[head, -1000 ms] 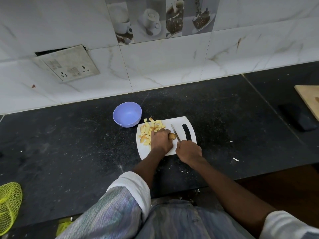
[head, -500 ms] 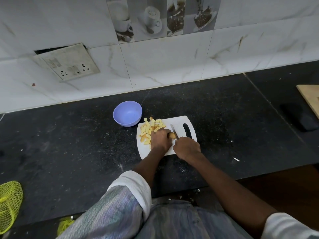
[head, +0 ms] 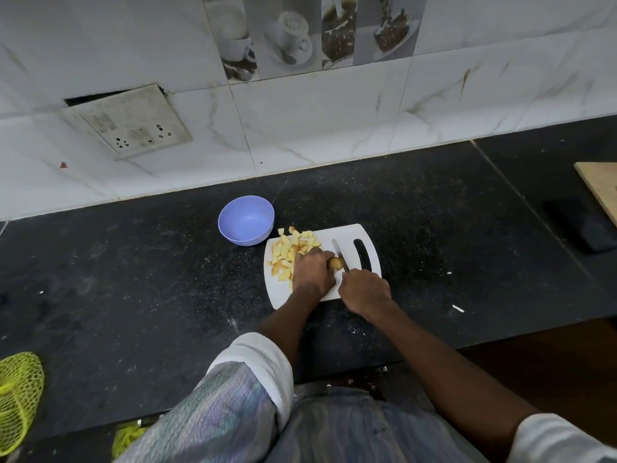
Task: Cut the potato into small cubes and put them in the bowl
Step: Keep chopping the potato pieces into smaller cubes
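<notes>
Head view: left hand (head: 312, 272) is gripping the last potato (head: 335, 263) piece, right hand (head: 364, 290) is holding the knife (head: 340, 257); cubes (head: 287, 253) are lying on the board (head: 334, 235), bowl (head: 246, 219) unfilled.

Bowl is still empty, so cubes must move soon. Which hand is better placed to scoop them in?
Left hand: it lies beside the potato cubes, nearest the bowl; the right hand grips the knife.
</notes>
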